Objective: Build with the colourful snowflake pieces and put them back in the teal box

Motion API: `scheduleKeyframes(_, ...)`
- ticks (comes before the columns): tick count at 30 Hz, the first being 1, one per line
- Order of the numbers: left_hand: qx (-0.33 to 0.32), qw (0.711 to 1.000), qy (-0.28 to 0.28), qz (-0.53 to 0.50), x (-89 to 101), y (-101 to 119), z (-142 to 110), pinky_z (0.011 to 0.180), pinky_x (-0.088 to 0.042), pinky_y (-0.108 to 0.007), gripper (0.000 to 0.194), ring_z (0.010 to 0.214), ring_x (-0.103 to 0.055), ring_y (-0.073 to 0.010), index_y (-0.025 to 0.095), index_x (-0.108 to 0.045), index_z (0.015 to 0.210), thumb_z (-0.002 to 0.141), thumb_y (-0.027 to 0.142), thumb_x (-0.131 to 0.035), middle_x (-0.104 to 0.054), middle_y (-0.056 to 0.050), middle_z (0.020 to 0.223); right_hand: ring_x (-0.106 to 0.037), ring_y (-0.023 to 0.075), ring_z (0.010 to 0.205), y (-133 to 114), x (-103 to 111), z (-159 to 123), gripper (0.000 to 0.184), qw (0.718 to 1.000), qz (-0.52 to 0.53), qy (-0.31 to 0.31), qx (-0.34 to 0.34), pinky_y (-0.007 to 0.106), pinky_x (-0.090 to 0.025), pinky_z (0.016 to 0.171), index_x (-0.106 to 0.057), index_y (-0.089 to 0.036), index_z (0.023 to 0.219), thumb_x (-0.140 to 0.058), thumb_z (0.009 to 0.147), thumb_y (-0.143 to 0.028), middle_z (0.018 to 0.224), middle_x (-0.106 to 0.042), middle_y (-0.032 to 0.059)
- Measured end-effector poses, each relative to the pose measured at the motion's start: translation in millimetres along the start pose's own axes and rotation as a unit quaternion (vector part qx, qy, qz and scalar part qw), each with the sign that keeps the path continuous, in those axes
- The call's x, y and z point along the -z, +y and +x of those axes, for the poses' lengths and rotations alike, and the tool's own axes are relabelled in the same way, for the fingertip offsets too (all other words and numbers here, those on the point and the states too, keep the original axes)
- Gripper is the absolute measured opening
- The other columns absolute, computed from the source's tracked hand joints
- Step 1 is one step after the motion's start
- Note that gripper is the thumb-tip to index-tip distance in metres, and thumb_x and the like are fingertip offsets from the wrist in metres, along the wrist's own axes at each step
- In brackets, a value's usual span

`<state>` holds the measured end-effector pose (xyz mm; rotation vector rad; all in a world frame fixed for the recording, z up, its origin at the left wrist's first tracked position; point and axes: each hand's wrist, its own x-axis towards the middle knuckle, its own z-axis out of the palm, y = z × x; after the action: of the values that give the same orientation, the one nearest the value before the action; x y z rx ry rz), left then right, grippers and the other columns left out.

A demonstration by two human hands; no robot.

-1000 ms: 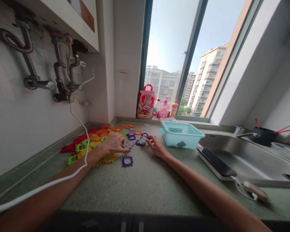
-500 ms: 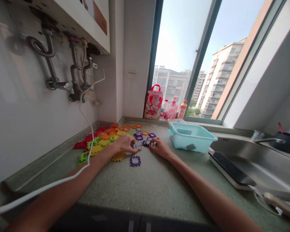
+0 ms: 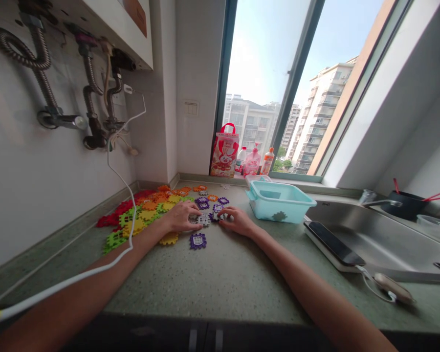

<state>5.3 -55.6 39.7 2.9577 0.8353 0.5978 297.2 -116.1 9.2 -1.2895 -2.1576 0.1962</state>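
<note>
My left hand (image 3: 183, 217) is closed on a grey interlocking building tile (image 3: 203, 219), thumb near the counter and fingers over its left side. The fingers of my right hand (image 3: 237, 220) curl over another grey tile (image 3: 217, 216), partly hidden under the fingertips. Just beyond the hands lie purple tiles (image 3: 203, 203) with pale window-like grids. Nearer to me, a single purple tile (image 3: 198, 241) rests flat on the counter. Beside my left hand spreads a pile of yellow tiles (image 3: 147, 215), green tiles (image 3: 114, 240), orange tiles (image 3: 152, 199) and red tiles (image 3: 113, 218).
A turquoise plastic tub (image 3: 282, 200) stands right of my hands. Beyond it is a metal sink (image 3: 352, 230), with a phone (image 3: 333, 243) along its edge. A white cable (image 3: 95, 270) crosses over my left forearm. Bottles (image 3: 252, 161) and a red-handled package (image 3: 225, 154) line the windowsill.
The view has shifted to the right, so more of the sink side shows. My left hand has flattened lower over the grey tile; the right hand stays at its grey tile.
</note>
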Motion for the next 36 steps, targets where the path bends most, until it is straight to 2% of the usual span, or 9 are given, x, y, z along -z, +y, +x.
scheduleKeyframes(7, -0.038, 0.999, -0.011, -0.035, 2.3, -5, -3, 0.101, -0.047, -0.037, 0.044, 0.115, -0.066, -0.0264, 0.028, -0.080, 0.114, 0.084, 0.060, -0.074, -0.076, -0.005, 0.121, -0.065, 0.0161, 0.080, -10, 4, -4, 0.023, 1.000, -0.017, -0.017, -0.009, 0.029, -0.050, 0.082, -0.077, -0.025, 0.107, -0.078, 0.084, -0.028, 0.096, -0.071, 0.0011)
scheduleKeyframes(10, -0.045, 0.998, -0.019, -0.037, 5.5, -4, -4, 0.102, -0.047, -0.037, 0.046, 0.115, -0.066, -0.0259, 0.027, -0.080, 0.115, 0.085, 0.061, -0.072, -0.076, -0.005, 0.121, -0.066, 0.0181, 0.088, -16, 12, -6, 0.024, 0.998, -0.065, -0.006, 0.018, 0.029, -0.050, 0.085, -0.077, -0.026, 0.106, -0.080, 0.083, -0.028, 0.102, -0.072, 0.0030)
scheduleKeyframes(14, -0.039, 0.998, -0.028, -0.045, 9.5, -1, -4, 0.102, -0.048, -0.035, 0.047, 0.116, -0.066, -0.0260, 0.027, -0.079, 0.117, 0.085, 0.060, -0.072, -0.076, -0.006, 0.123, -0.063, 0.0237, 0.106, -17, 52, -9, 0.023, 0.973, -0.191, 0.102, 0.079, 0.035, -0.047, 0.097, -0.075, -0.026, 0.111, -0.075, 0.089, -0.032, 0.116, -0.071, 0.0070)
scheduleKeyframes(18, -0.038, 0.998, -0.030, -0.050, 10.1, 0, -4, 0.104, -0.047, -0.034, 0.046, 0.115, -0.066, -0.0257, 0.026, -0.080, 0.116, 0.085, 0.059, -0.072, -0.076, -0.006, 0.122, -0.060, 0.0288, 0.107, 3, 107, -23, 0.025, 0.907, -0.308, 0.283, -0.047, 0.039, -0.045, 0.094, -0.073, -0.025, 0.115, -0.068, 0.093, -0.037, 0.117, -0.070, 0.0108)
scheduleKeyframes(24, -0.051, 0.997, -0.026, -0.049, 7.4, 0, -3, 0.104, -0.045, -0.034, 0.050, 0.115, -0.066, -0.0255, 0.028, -0.080, 0.117, 0.085, 0.064, -0.072, -0.076, -0.006, 0.121, -0.059, 0.0296, 0.096, 33, 148, -48, 0.038, 0.856, -0.373, 0.294, -0.203, 0.039, -0.043, 0.085, -0.072, -0.021, 0.117, -0.062, 0.095, -0.049, 0.101, -0.068, 0.0129)
scheduleKeyframes(27, -0.067, 0.996, -0.031, -0.050, 4.6, 7, -2, 0.105, -0.044, -0.034, 0.051, 0.116, -0.066, -0.0254, 0.028, -0.079, 0.119, 0.086, 0.067, -0.070, -0.076, -0.006, 0.122, -0.057, 0.0337, 0.108, 27, 145, -45, 0.040, 0.861, -0.362, 0.310, -0.177, 0.044, -0.043, 0.091, -0.074, -0.019, 0.114, -0.062, 0.095, -0.053, 0.115, -0.067, 0.0160)
scheduleKeyframes(30, -0.084, 0.994, -0.043, -0.055, 1.9, 16, 0, 0.106, -0.043, -0.034, 0.052, 0.118, -0.064, -0.0251, 0.029, -0.077, 0.122, 0.087, 0.066, -0.070, -0.076, -0.005, 0.123, -0.056, 0.0328, 0.118, 6, 121, -34, 0.030, 0.909, -0.299, 0.283, -0.064, 0.046, -0.043, 0.101, -0.074, -0.021, 0.112, -0.059, 0.098, -0.042, 0.125, -0.067, 0.0141)
scheduleKeyframes(33, -0.083, 0.995, -0.031, -0.047, 3.7, 21, 1, 0.105, -0.043, -0.035, 0.052, 0.118, -0.064, -0.0252, 0.028, -0.073, 0.126, 0.089, 0.064, -0.068, -0.075, -0.005, 0.123, -0.062, 0.0265, 0.109, -20, 79, -23, 0.023, 0.971, -0.186, 0.129, 0.076, 0.041, -0.046, 0.101, -0.074, -0.025, 0.114, -0.060, 0.099, -0.034, 0.117, -0.072, 0.0091)
scheduleKeyframes(36, -0.068, 0.997, 0.001, -0.030, 11.3, 15, -1, 0.101, -0.045, -0.036, 0.040, 0.108, -0.066, -0.0246, 0.023, -0.074, 0.114, 0.095, 0.056, -0.064, -0.076, -0.007, 0.111, -0.065, 0.0244, 0.100, -37, 41, -18, 0.022, 0.982, -0.144, 0.010, 0.120, 0.038, -0.050, 0.095, -0.076, -0.027, 0.114, -0.062, 0.098, -0.033, 0.107, -0.075, 0.0068)
